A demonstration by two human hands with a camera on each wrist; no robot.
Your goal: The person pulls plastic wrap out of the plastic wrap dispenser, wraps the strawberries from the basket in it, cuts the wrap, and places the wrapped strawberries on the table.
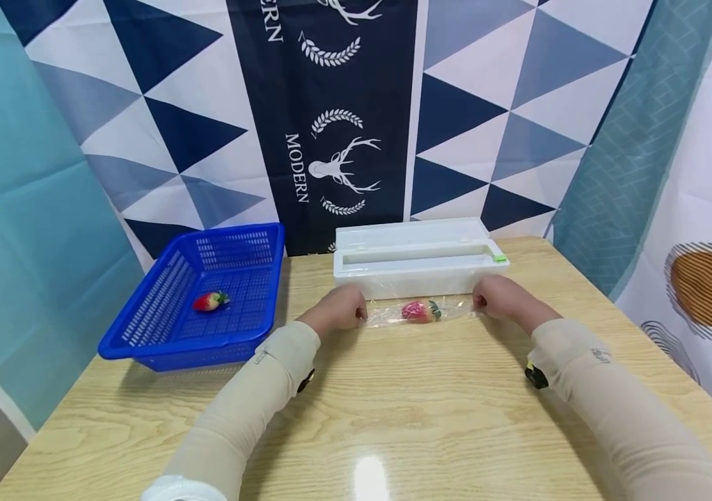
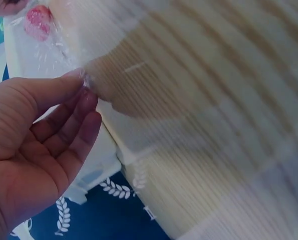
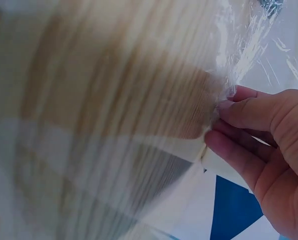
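Note:
A strawberry lies wrapped in a strip of clear plastic wrap in front of the white box. The left hand pinches one end of the wrap between thumb and fingertips. At the opposite end, the right hand pinches the wrap the same way. In the left wrist view the strawberry shows beneath the film, beyond the left hand. Bunched, shiny film runs from the fingertips of the right hand in the right wrist view.
Just behind the hands stands a long white cling-film box with its lid raised and a green tab at the right. A blue plastic basket at the left holds another strawberry. Patterned cloth hangs behind the wooden table.

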